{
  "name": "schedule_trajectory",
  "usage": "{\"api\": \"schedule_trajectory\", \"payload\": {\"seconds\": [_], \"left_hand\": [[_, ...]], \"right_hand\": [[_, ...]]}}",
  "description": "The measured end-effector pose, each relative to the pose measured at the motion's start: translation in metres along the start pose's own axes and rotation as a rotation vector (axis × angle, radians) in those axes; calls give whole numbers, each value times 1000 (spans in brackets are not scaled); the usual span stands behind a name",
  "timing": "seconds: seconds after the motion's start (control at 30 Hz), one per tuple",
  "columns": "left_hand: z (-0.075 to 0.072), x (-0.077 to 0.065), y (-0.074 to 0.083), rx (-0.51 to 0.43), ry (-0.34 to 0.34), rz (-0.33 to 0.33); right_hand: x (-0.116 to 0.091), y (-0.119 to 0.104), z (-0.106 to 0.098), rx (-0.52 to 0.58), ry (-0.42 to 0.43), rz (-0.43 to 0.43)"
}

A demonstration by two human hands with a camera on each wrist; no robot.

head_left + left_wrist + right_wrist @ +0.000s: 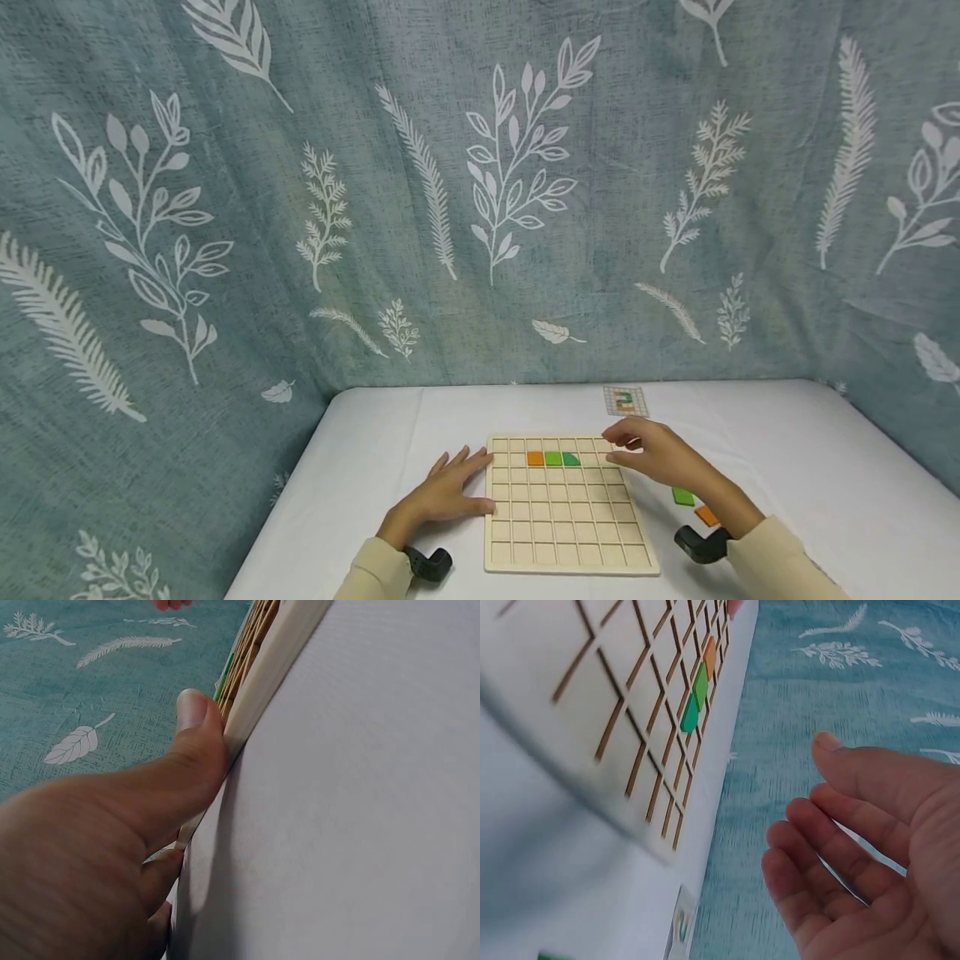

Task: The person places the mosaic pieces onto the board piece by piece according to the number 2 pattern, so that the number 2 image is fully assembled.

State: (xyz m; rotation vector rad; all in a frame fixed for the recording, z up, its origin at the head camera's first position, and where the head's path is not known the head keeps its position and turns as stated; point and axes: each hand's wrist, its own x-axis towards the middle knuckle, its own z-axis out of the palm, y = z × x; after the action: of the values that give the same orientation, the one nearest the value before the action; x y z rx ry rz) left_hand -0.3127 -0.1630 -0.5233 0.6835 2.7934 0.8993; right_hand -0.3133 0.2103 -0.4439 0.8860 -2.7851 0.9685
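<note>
A pale wooden grid board (566,533) lies on the white table. In one of its upper rows sit an orange square tile (536,458), a light green square tile (553,458) and a dark green tile with a rounded corner (571,459), side by side. My left hand (448,490) rests at the board's left edge, fingers spread and thumb against the rim (259,682). Over the board's upper right corner hovers my right hand (651,450), its fingers loosely bent; the right wrist view shows nothing between thumb and fingers.
Right of the board, by my right forearm, lie a green tile (682,497) and an orange tile (707,516). Behind the board is a small card (626,401) printed with a grid and a coloured pattern. A teal leaf-print curtain (450,333) hangs behind the table.
</note>
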Motion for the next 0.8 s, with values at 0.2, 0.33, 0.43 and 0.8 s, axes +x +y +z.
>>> {"api": "schedule_trajectory", "payload": {"seconds": [0.2,0.33,0.43,0.8], "left_hand": [[0,0,-1,-6,0,1],[0,0,-1,-10,3,0],[0,0,-1,-8,2,0],[0,-2,2,-11,2,-3]], "right_hand": [[-21,8,-9,-2,18,39],[-33,13,-12,13,27,106],[-42,17,-14,27,24,163],[-67,37,-17,49,56,219]]}}
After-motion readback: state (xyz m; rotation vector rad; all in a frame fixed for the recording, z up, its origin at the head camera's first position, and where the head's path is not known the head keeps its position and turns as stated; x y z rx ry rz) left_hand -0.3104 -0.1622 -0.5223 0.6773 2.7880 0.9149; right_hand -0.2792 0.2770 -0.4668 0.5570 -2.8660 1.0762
